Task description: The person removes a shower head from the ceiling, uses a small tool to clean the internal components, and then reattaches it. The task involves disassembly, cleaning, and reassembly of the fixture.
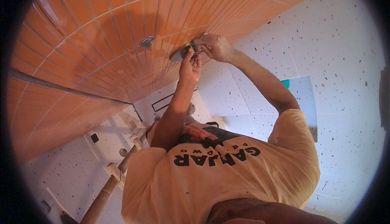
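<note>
A round metal plate (177, 54), shiny with a darker centre, sits against the orange ribbed tile wall (89, 49). My left hand (190, 67) reaches up from below, its fingers closed on the plate's near side. My right hand (216, 47) grips the same plate from the right, fingers bent round its upper part; how far the plate touches the tiles I cannot tell. To the left of the plate a small metal fitting (146, 42) sticks out of the tiles.
A wooden ladder (106, 189) leans at the lower left, beside my body. Speckled white tiles (341, 49) cover the right side, with a pale rectangular panel (300, 102) on them. A small dark square (94, 138) and a round metal piece (123, 152) show at the lower left.
</note>
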{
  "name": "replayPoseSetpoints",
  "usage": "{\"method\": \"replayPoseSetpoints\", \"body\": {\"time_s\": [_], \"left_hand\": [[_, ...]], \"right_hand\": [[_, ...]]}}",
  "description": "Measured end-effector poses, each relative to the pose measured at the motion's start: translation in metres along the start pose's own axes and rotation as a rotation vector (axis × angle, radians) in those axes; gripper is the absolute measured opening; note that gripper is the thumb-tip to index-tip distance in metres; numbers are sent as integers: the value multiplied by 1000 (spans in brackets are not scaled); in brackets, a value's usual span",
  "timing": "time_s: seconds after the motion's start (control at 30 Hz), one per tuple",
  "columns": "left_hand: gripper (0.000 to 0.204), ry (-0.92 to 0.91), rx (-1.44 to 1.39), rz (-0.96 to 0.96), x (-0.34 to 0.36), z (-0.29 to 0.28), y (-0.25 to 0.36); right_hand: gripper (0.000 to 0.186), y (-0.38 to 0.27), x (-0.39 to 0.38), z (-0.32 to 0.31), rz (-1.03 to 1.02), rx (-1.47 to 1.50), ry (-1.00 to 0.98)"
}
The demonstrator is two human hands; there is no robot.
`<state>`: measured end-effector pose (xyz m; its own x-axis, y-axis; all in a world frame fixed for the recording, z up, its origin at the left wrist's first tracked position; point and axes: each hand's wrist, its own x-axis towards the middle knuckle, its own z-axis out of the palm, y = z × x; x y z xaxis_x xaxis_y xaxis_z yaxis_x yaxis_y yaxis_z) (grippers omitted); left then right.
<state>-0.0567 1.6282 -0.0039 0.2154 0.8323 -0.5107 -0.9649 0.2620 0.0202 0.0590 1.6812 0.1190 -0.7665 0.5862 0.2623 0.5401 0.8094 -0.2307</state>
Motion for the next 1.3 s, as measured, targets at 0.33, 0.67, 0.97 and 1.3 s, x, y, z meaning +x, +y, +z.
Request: {"method": "replayPoseSetpoints", "body": {"time_s": [0.33,0.67,0.97,1.3], "left_hand": [[24,15,-15,10,-2,1,1],[25,34,15,0,-6,5,4],[23,-14,27,-7,-2,1,4],[18,-23,14,19,-5,2,4]], "right_hand": [[38,16,10,-7,-335,-189,-210],[32,27,19,-10,-538,-256,-263],[33,33,21,-14,-637,-261,-211],[31,5,14,-6,-286,-190,-204]]}}
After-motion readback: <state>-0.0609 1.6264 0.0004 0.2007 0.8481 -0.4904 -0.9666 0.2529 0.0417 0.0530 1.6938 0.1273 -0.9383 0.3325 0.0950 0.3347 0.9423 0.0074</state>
